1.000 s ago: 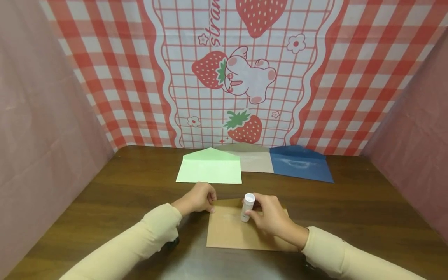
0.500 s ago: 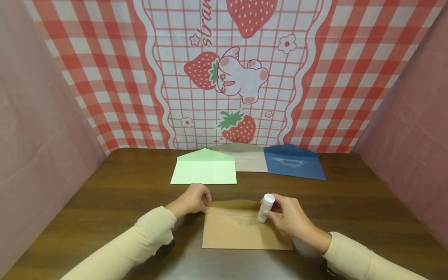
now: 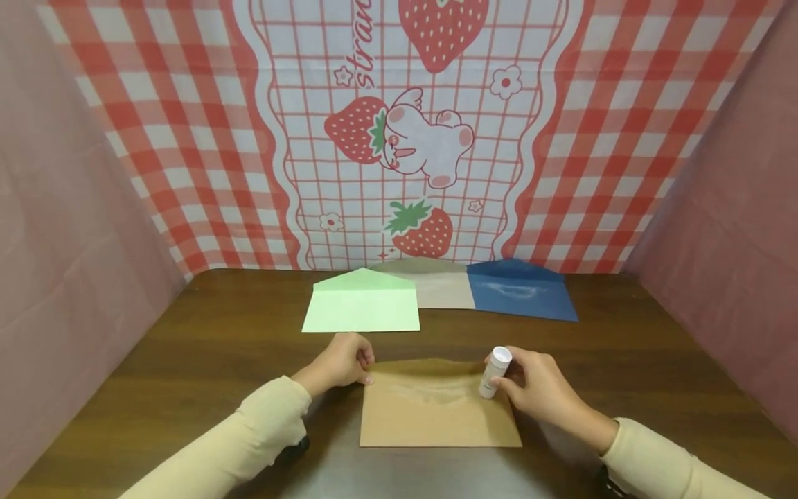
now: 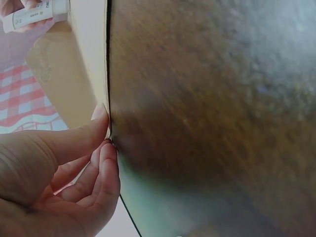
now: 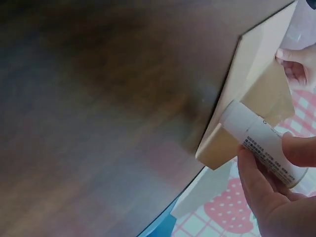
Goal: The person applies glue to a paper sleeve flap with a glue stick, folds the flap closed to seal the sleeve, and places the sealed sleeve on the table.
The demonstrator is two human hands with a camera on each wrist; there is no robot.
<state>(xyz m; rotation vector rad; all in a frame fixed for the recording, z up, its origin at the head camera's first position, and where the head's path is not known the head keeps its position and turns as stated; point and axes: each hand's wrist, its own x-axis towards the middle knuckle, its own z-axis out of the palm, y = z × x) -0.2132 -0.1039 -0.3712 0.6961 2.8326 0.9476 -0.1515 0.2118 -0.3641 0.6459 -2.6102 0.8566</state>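
Observation:
A tan envelope (image 3: pixel 436 416) lies on the table with its flap (image 3: pixel 430 369) unfolded away from the person and a pale smear below the fold. My left hand (image 3: pixel 339 362) pinches its upper left corner between thumb and fingers, as the left wrist view shows with the hand (image 4: pixel 74 173). My right hand (image 3: pixel 542 388) grips a white glue stick (image 3: pixel 495 373), tilted, its lower end at the envelope's right side near the fold. In the right wrist view the glue stick (image 5: pixel 264 143) touches or nearly touches the paper.
Behind the hands lie a light green envelope (image 3: pixel 361 310), a greyish one (image 3: pixel 444 290) partly under it, and a blue one (image 3: pixel 524 298) with a whitish smear. A checked strawberry cloth (image 3: pixel 411 138) hangs at the table's back edge; pink cloths hang at both sides.
My right hand has moved the glue stick rightward along the envelope, uncovering the pale smear. My left hand keeps its hold at the corner. The head view has shifted slightly.

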